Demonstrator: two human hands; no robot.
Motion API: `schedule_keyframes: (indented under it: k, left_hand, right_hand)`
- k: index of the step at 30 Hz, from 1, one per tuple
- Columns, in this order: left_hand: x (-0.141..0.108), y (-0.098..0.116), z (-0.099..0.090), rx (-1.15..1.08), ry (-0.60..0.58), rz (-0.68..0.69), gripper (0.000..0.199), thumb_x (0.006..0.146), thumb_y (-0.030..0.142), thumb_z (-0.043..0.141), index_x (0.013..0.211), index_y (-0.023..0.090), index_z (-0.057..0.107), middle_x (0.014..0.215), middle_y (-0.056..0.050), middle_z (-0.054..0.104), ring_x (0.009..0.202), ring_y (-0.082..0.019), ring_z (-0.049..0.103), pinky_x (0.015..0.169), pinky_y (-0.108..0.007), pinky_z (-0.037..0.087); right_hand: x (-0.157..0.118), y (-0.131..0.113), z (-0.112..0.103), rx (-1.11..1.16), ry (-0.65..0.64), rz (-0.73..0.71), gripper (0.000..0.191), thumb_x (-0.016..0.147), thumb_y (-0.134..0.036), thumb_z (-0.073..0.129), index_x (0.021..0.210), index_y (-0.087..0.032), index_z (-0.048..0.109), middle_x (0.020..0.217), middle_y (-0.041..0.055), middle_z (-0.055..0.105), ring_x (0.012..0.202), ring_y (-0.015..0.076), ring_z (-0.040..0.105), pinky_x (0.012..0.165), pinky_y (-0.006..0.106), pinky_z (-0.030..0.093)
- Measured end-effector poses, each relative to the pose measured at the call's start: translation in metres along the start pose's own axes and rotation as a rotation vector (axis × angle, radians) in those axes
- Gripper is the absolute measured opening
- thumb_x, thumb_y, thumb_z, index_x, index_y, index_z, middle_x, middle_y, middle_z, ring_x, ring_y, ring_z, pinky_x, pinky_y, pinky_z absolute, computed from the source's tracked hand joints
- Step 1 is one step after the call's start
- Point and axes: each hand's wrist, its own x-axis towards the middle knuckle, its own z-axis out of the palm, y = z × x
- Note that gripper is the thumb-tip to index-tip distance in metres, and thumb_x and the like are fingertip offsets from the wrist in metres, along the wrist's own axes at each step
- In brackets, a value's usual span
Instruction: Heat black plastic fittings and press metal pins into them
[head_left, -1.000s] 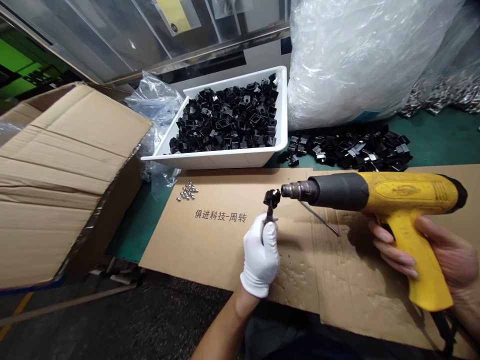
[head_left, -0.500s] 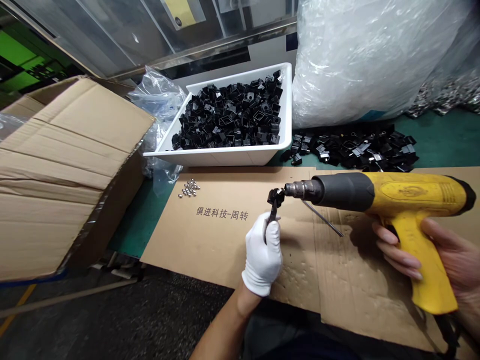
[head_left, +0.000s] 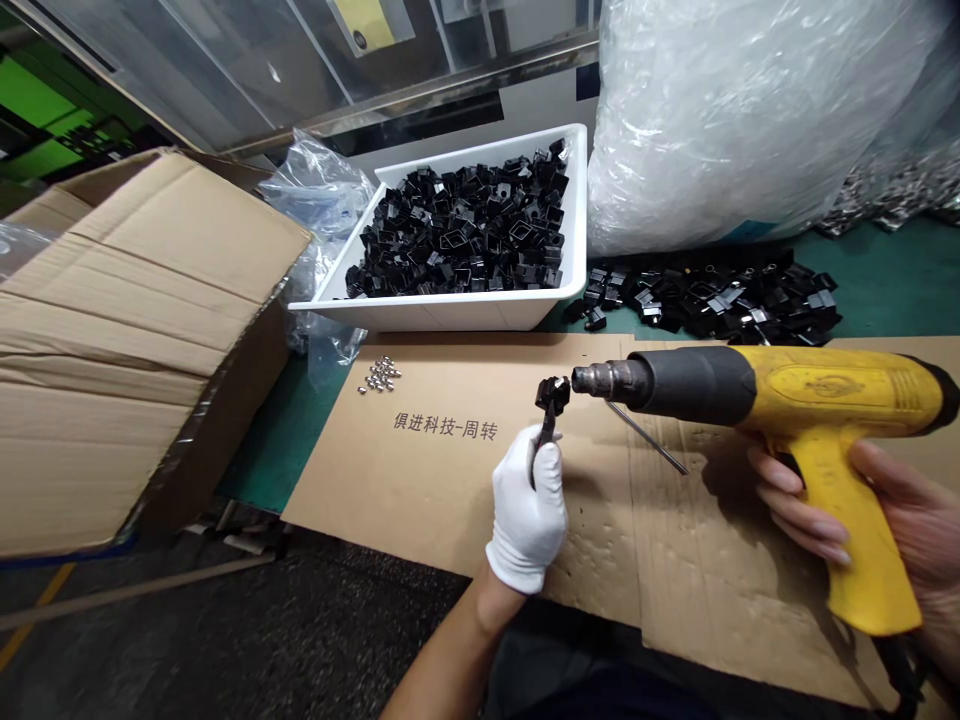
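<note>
My left hand (head_left: 528, 512), in a white glove, is closed round a small black plastic part (head_left: 553, 395) and holds it upright above the cardboard. My bare right hand (head_left: 806, 505) grips the handle of a yellow heat gun (head_left: 840, 390). The gun's metal nozzle points left at the top of the part, with a narrow gap between them. Beneath the nozzle a thin metal rod (head_left: 646, 438) lies on the cardboard sheet (head_left: 420, 490). Small shiny metal pieces (head_left: 381, 374) form a little group on the sheet's left side.
A white tub (head_left: 574, 215) full of black parts stands behind the cardboard. More black parts (head_left: 720, 300) are heaped to its right, before a large plastic bag (head_left: 735, 120). A cardboard box (head_left: 135, 340) occupies the left. The green tabletop (head_left: 274, 440) shows at the edges.
The heat gun has shifted very slightly right, so the gap between nozzle and black part is a little wider. Both hands keep their grips.
</note>
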Motion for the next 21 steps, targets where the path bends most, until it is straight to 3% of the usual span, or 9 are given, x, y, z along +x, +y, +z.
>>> schedule_keyframes:
  k: [5,10,16,21]
  left_hand:
    - [-0.0003,-0.0011,-0.0001,0.015,0.003,0.002,0.042,0.108,0.05,0.037,0.116,0.018,0.063,0.097,-0.01,0.068,0.088,-0.022,0.065,0.082,-0.036,0.05]
    - [-0.0001,0.0,-0.0005,0.025,0.008,0.011,0.042,0.108,0.048,0.037,0.115,0.018,0.064,0.099,-0.01,0.069,0.09,-0.022,0.066,0.086,-0.037,0.05]
    - [0.0007,0.0015,-0.0008,0.003,-0.002,0.004,0.043,0.108,0.05,0.037,0.117,0.018,0.064,0.101,-0.011,0.069,0.093,-0.023,0.067,0.085,-0.036,0.05]
    - [0.0007,0.0008,-0.0006,0.003,0.004,0.002,0.044,0.107,0.052,0.037,0.116,0.018,0.064,0.099,-0.01,0.069,0.091,-0.023,0.067,0.084,-0.036,0.05]
  right_hand:
    - [0.0001,0.0006,-0.0008,-0.004,-0.004,0.007,0.041,0.083,-0.047,0.069,0.107,-0.013,0.074,0.085,0.0118,0.06,0.051,0.014,0.052,0.04,0.026,0.053]
    - [-0.0001,0.0015,-0.0002,0.02,-0.007,-0.017,0.043,0.087,-0.045,0.065,0.118,-0.016,0.071,0.089,0.0109,0.06,0.052,0.0141,0.053,0.04,0.026,0.052]
    - [0.0001,-0.0005,0.0031,0.0,-0.019,0.003,0.04,0.084,-0.045,0.069,0.106,-0.012,0.074,0.086,0.0119,0.06,0.052,0.0135,0.054,0.042,0.025,0.054]
    - [0.0003,0.0,0.0034,0.002,0.001,-0.021,0.041,0.084,-0.045,0.068,0.111,-0.014,0.073,0.086,0.0115,0.06,0.051,0.0138,0.053,0.04,0.025,0.052]
